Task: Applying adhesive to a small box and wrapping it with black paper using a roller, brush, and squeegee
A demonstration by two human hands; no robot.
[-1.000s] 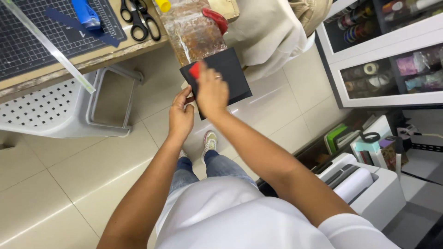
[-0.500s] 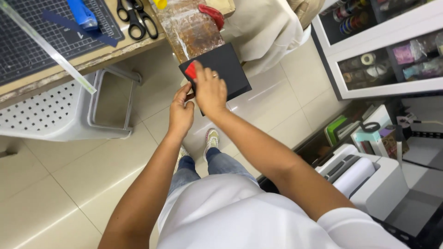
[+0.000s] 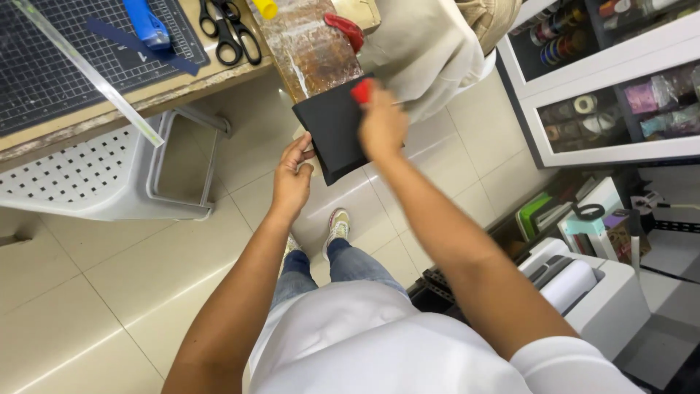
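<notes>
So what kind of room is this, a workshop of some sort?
Probably a craft or hobby workroom: a gridded cutting mat and scissors lie on the workbench, and a white cabinet holds ribbon spools.

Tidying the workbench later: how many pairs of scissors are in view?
1: black-handled scissors on the bench, right of the cutting mat. A dark ring handle among the floor supplies could be another; unclear.

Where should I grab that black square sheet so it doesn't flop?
Probably by its bare left edge, coming from the left, as the left hand does. The black sheet is thin and tilted in mid-air, and the right hand presses a red tool on its upper right corner.
</notes>
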